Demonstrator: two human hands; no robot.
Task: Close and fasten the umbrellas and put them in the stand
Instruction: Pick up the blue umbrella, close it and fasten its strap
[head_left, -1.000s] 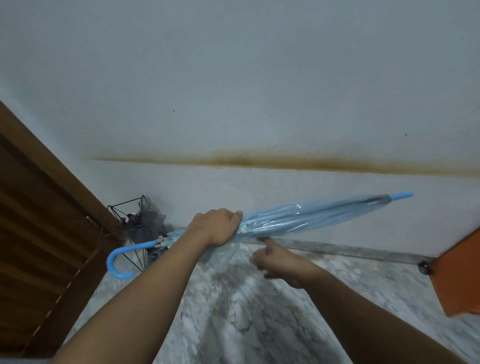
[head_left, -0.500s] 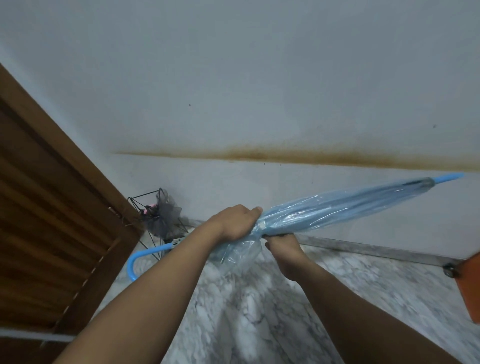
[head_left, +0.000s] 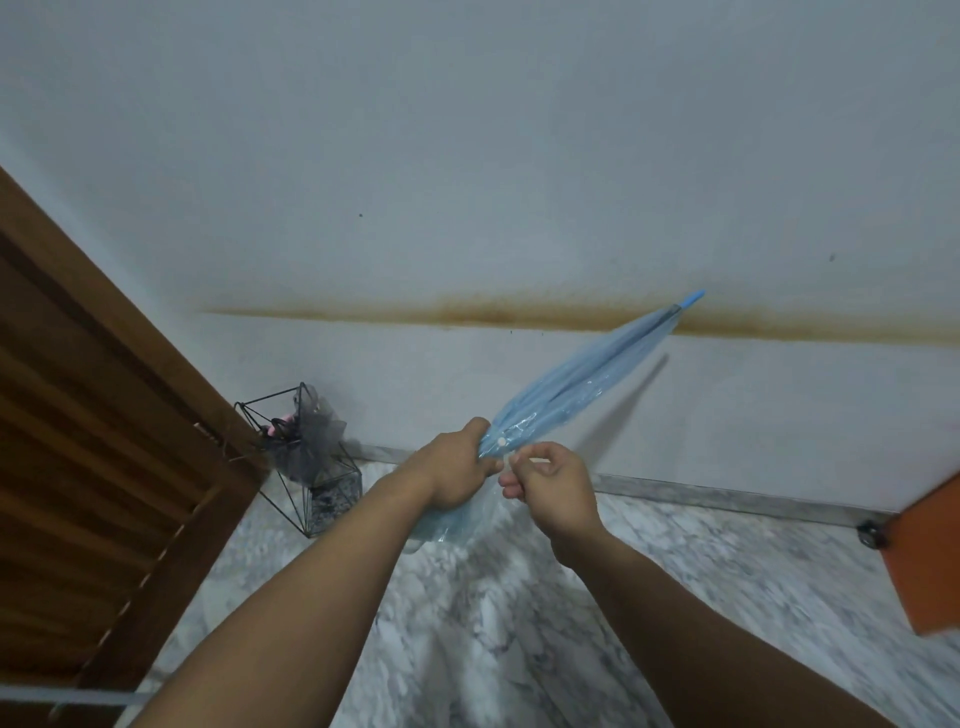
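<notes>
umbrella (head_left: 576, 384) tip now swung up toward the wall, left hand (head_left: 457, 475) still gripping the folds, right hand (head_left: 545, 483) now pinching its strap (head_left: 511, 461)

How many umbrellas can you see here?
2. A light blue umbrella is held in both hands, tip pointing up toward the wall. A dark umbrella stands in the wire stand by the wooden door. Others may be hidden inside it.
</notes>
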